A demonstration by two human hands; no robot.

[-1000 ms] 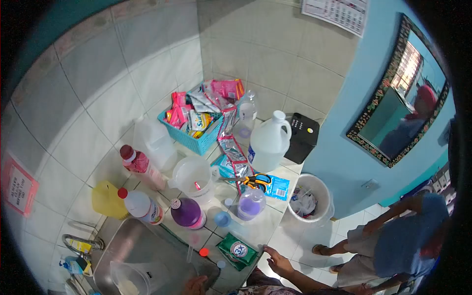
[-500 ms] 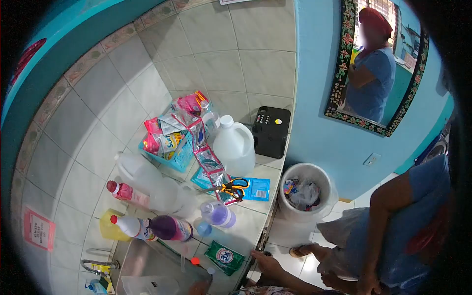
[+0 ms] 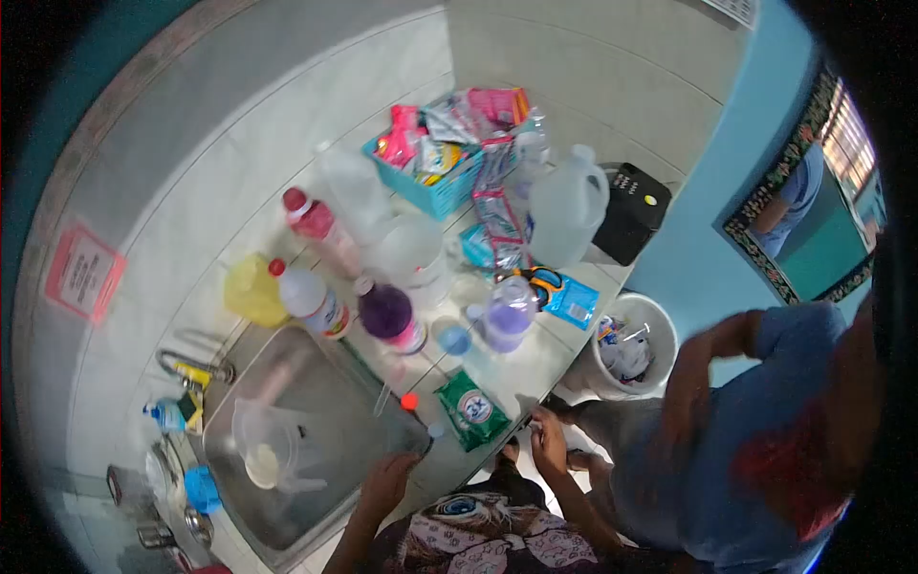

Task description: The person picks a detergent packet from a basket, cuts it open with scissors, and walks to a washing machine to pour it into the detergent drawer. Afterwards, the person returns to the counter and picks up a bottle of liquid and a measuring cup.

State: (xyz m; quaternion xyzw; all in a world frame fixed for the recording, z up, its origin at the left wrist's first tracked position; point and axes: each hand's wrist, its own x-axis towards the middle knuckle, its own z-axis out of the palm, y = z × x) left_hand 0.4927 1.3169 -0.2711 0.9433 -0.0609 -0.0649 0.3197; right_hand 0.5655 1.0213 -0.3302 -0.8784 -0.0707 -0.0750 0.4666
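Note:
My left hand [image 3: 387, 480] rests at the front rim of the steel sink [image 3: 382, 430], fingers stretched out and holding nothing visible. At the counter's front edge is my right hand [image 3: 549, 442], its fingers loosely extended and touching the edge. Between the hands, on the tiles, lies a green packet [image 3: 472, 409]. Left of the packet are an orange cap [image 3: 409, 402] and a pale blue cap [image 3: 436, 430]. A clear bottle of light purple liquid [image 3: 507, 316] stands behind it, beside a small cup of blue liquid [image 3: 451, 337].
Bottles of purple [image 3: 384, 316] and pink liquid [image 3: 320, 230], a white jug [image 3: 569, 206], a blue basket of sachets [image 3: 435, 194] and scissors [image 3: 545, 280] crowd the counter. A clear pitcher [image 3: 263, 430] sits in the sink. A waste bin [image 3: 660, 330] and another person [image 3: 765, 440] are right.
My view has tilted down and turned, so the counter items sit higher and farther right. More of the sink and my left hand now shows. My right hand stays at the counter edge.

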